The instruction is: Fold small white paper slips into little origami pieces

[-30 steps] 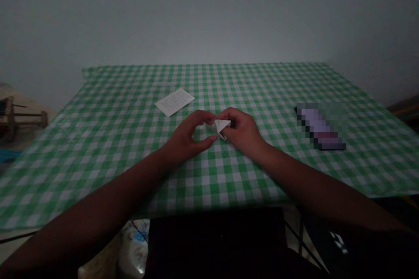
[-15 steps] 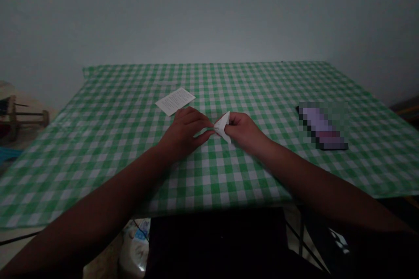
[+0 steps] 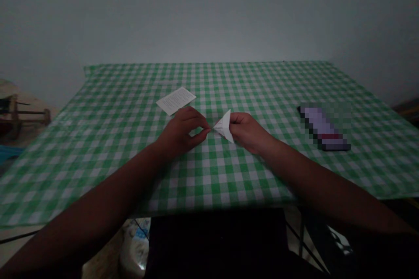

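A small piece of folded paper (image 3: 224,127), white with printed lines and a triangular outline, is held between my two hands above the table. My left hand (image 3: 184,132) pinches its pointed left tip between thumb and forefinger. At the wide side, my right hand (image 3: 247,130) grips the paper with closed fingers, some of them hidden behind it. Just beyond my left hand lies a flat printed sheet (image 3: 176,100) on the cloth.
A green-and-white checked tablecloth (image 3: 209,174) covers the table. On the right lies a dark-edged phone-like object (image 3: 324,127), its screen blurred out. A pale wall (image 3: 209,17) stands behind the table. A wooden frame (image 3: 26,115) is off to the left.
The folded paper has turned a little, so more of its printed face shows. My left fingers have shifted slightly left, towards its tip. The sheet and the phone-like object lie as before.
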A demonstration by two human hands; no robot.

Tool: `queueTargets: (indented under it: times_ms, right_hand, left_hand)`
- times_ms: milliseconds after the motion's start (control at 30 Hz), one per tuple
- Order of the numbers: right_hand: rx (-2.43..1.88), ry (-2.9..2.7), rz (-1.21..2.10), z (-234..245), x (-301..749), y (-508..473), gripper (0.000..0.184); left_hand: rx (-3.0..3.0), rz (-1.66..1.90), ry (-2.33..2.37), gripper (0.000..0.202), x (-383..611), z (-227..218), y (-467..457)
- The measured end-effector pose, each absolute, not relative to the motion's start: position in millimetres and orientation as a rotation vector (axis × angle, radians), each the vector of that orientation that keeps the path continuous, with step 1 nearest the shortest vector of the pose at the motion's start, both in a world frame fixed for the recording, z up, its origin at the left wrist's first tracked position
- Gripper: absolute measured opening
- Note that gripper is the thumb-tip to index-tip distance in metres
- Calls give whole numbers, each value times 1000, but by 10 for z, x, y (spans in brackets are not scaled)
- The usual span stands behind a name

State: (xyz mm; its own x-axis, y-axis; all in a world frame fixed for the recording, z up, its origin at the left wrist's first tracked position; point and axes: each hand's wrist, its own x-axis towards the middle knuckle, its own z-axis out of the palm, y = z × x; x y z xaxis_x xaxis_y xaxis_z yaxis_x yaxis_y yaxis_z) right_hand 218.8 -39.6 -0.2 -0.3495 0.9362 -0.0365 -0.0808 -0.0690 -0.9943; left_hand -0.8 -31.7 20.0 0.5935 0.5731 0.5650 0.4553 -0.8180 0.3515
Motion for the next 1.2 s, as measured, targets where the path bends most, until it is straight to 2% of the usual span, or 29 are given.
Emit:
queueTargets:
  times_ms: [200,367,533,667,767,833,900,1000,1200]
  right_hand:
    - [-963,-1366,1549,11,2188,-408,10]
    - [-1008,-1383,1564,46,2162,-433,13]
    - [-998,-1395,1560,38,2191,-402,13]
    - [-902,-1438,1485,110,2363,-355,39]
    - [-804,-1819,1179,200,2483,-365,70]
    - [-833,-2018,913,238,2501,-390,83]
    - [-838,-2113,744,247,2476,-410,82]
    - [-860,-2132,616,224,2432,-410,68]
    - [-856,-2095,637,192,2458,-385,58]
  left_hand:
    - [2713,1068,825,25,18,157,-325]
    - [2689,1083,832,12,41,103,-310]
    - [2634,1105,828,10,30,119,-309]
    - [2570,1096,922,11,-14,121,-284]
    - [2529,1111,950,12,-57,121,-266]
    - [2513,1114,939,12,-71,127,-265]
    - [2512,1106,923,12,-70,133,-271]
    - [2518,1074,925,12,-58,138,-278]
    - [2535,1039,937,13,-64,143,-272]
